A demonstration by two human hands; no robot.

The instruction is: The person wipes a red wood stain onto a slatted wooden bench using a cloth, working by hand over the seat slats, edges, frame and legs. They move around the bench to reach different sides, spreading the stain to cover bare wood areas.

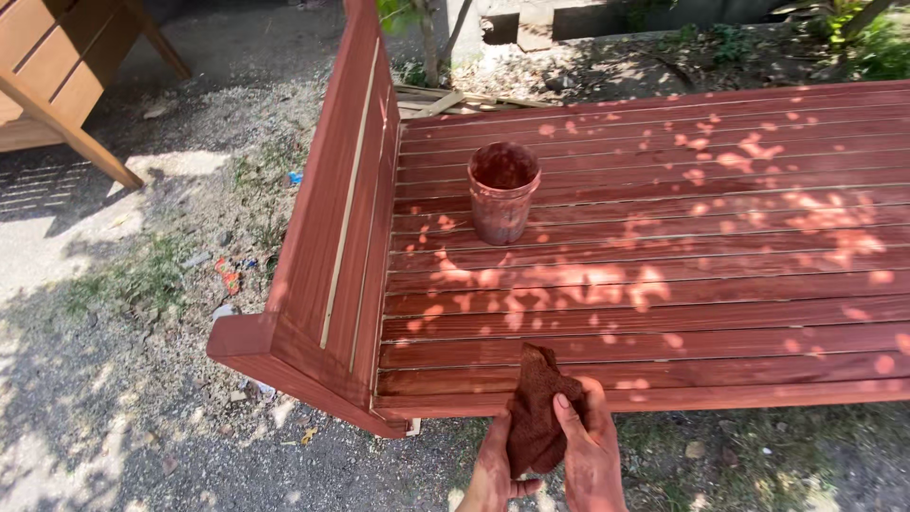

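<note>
L hand [493,474] & R hand [590,455], low centre: fingers of both closed on rag [536,412], dark brown, coarse, crumpled, at front edge of slatted red-stained wood bench [664,313]. Stain-smeared cylindrical cup [501,192] upright on slats, well apart.

Slatted wooden bench [664,284], stained red-brown, fills the centre and right of view. Seat boards run 9 to 3 o'clock, narrow gaps between them, dappled with sun spots. Raised side panel [346,209] stands along the 9 o'clock end. One stained plastic cup [501,192] sits upright on the slats toward 11 o'clock. Bench stands on gravel ground [123,379] with sparse grass.
</note>
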